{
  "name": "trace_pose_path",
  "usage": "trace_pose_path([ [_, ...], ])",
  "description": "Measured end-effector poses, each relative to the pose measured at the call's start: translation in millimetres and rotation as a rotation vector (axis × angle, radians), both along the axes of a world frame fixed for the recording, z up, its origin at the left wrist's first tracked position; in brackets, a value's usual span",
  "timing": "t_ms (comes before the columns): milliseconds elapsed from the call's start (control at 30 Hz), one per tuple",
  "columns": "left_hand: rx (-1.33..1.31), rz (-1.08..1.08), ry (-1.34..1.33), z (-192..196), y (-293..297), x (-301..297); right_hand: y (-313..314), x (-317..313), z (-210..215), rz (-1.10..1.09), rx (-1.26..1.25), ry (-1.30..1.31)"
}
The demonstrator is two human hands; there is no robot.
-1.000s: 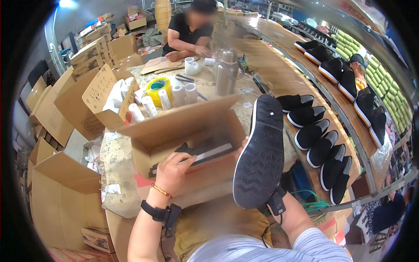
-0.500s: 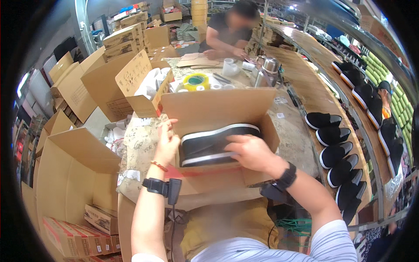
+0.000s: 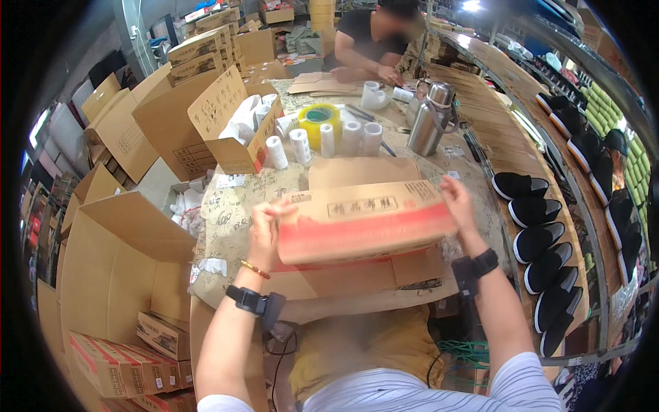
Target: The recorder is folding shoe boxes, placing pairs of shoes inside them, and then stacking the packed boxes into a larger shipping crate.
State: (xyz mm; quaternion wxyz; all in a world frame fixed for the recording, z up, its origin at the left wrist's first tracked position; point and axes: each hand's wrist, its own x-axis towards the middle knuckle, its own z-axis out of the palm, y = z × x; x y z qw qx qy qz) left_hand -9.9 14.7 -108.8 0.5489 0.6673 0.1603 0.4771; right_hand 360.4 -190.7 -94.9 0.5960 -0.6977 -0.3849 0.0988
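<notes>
A brown cardboard shoebox (image 3: 336, 281) with red printing stands on the table before me. Its lid (image 3: 364, 226) is tilted down over the opening and blurred by motion, with a flap (image 3: 364, 172) rising behind it. My left hand (image 3: 264, 233) grips the lid's left end, fingers bent around the corner. At the other end, the fingers of my right hand (image 3: 458, 206) are closed on the right corner. The lid hides whatever lies inside the box.
Behind the box stand a yellow tape roll (image 3: 320, 127), several white rolls (image 3: 300, 145) and a steel thermos (image 3: 432, 120). A carton of paper rolls (image 3: 237, 154) is at the left. Black shoes (image 3: 539, 242) line the right shelf. Across the table, a person (image 3: 374, 44) leans over.
The lid has swung from upright down over the black shoes, covering them. My right hand has left the shoes and moved to the lid's right end.
</notes>
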Motion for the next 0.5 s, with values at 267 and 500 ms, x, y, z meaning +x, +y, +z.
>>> trace_pose_path([
  [267,0.926,-0.136,1.216,114.8,-45.1,24.4,-3.3,-71.4,90.1,0.556,-0.549,-1.233],
  [500,0.805,-0.16,1.381,117.8,-51.8,39.9,7.9,-66.1,97.2,0.685,-0.582,-0.931],
])
